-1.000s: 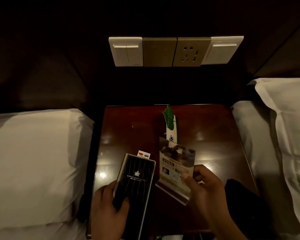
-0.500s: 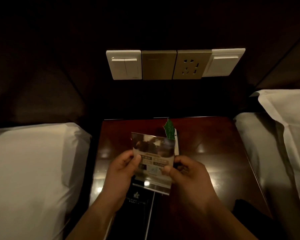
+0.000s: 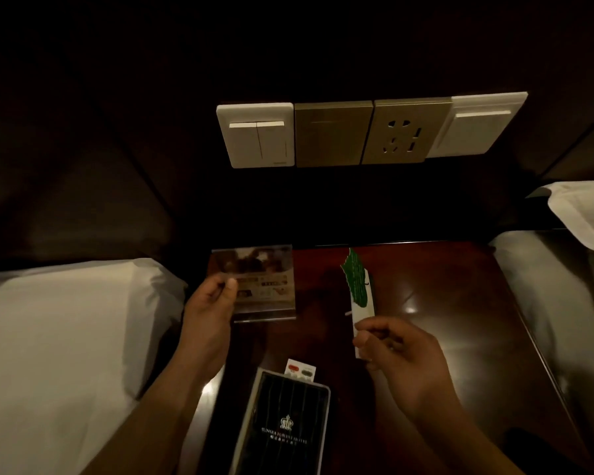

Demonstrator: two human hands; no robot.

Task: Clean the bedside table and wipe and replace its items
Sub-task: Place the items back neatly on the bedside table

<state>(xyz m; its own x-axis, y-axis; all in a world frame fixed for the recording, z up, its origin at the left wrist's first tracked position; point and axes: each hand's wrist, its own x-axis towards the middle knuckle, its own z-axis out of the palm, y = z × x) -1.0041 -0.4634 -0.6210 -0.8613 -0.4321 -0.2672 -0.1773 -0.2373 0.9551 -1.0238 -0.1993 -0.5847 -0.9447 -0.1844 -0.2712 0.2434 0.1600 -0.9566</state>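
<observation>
L hand (image 3: 208,303) w/ clear acrylic sign (image 3: 259,281) — R hand (image 3: 402,358) w/ green-leaf card (image 3: 359,286).

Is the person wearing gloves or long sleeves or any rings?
No gloves. Both the left hand and the right hand are bare, and the forearms are bare as far down as the picture shows, so no sleeves are in view. I see no rings, watch or bracelet, though the room is dim, so something small could be missed.

Dark red-brown glossy table (image 3: 443,275), black pinstriped folder (image 3: 285,430), green leaf-patterned white card (image 3: 357,279), white pillows (image 3: 66,320).
</observation>
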